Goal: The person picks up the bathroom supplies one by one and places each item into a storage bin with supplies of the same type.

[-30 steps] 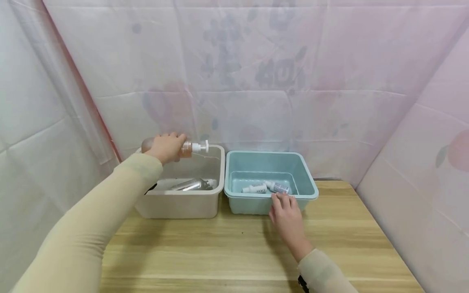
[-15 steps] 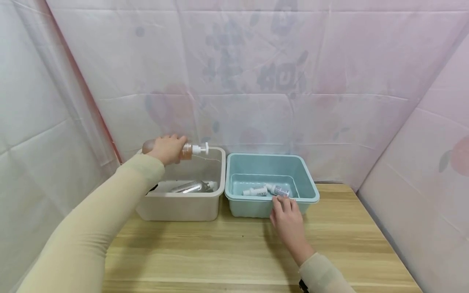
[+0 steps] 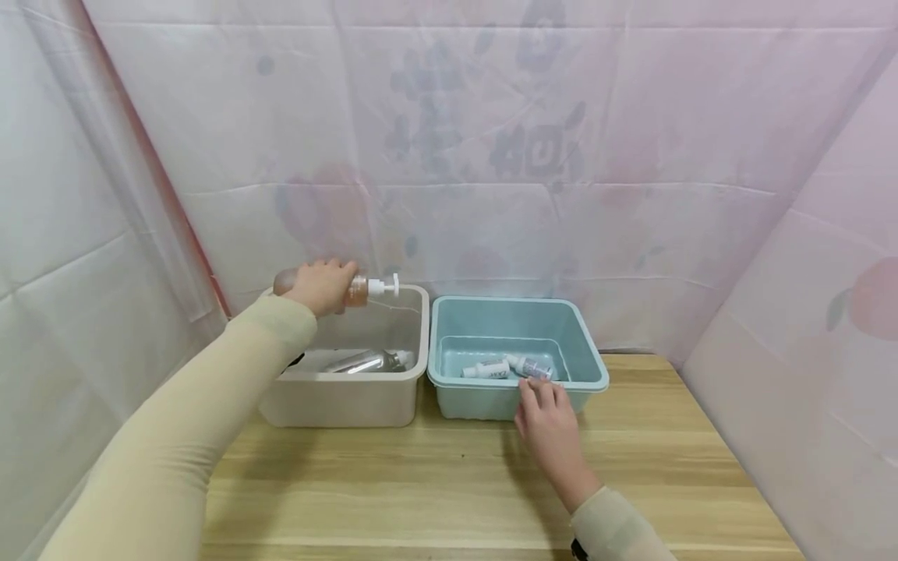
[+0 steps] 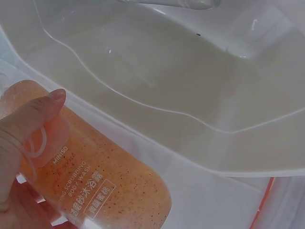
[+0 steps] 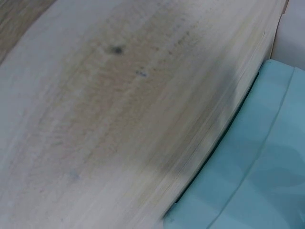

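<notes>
My left hand (image 3: pixel 323 286) grips an orange pump bottle of body wash (image 3: pixel 358 291), held on its side over the back of the cream bin (image 3: pixel 347 401). Its white pump points right. In the left wrist view, the thumb lies across the bottle's printed front (image 4: pixel 114 176). A clear bottle (image 3: pixel 365 361) with a white top lies inside the cream bin. My right hand (image 3: pixel 550 428) rests its fingertips on the front rim of the light blue bin (image 3: pixel 473 401). Two small white bottles, one plain (image 3: pixel 486 369) and one with a purplish label (image 3: pixel 533 368), lie in that bin.
Both bins stand side by side on a wooden table (image 3: pixel 393 491). Close behind them hangs a pale printed sheet (image 3: pixel 477 226), and more sheeting (image 3: pixel 828 366) closes off the sides. A dark item (image 3: pixel 295 360) shows partly beside the left sleeve.
The head view has shifted slightly. The left hand keeps its hold on the body wash over the cream bin, and the right hand stays at the blue rim.
</notes>
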Demonstrator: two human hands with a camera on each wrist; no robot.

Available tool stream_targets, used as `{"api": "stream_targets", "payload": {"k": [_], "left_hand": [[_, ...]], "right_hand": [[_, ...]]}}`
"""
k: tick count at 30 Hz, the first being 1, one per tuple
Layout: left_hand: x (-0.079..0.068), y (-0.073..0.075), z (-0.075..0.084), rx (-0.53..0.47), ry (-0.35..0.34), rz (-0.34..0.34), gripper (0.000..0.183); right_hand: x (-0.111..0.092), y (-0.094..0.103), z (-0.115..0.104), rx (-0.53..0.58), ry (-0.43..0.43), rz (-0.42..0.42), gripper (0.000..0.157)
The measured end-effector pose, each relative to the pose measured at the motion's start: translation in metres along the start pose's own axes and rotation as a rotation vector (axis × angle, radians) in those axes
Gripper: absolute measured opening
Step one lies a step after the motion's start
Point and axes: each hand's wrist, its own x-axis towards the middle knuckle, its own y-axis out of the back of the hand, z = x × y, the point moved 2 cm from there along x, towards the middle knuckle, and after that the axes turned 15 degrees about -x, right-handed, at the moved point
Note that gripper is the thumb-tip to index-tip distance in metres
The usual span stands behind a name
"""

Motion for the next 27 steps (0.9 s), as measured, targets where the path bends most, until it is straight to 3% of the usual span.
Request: {"api": "stream_targets", "payload": {"k": [10,17,27], "left_hand": [[0.0024,-0.0015,-0.0003,0.002,0.010,-0.036,0.056],[0.0048,-0.0025,-0.0019,0.000,0.019,-0.022,0.057],[0.0045,-0.0015,-0.0004,-0.022,0.029,-0.032,0.055]], "right_hand": [[0.0005,0.0005,-0.0021,0.007,0.003,-0.010,0.043],[0.0028,0.0008,-0.0052,0.003,-0.019,0.080,0.039],[0.0022,0.0027,-0.0046,0.000,-0.002,0.053,0.039]]}}
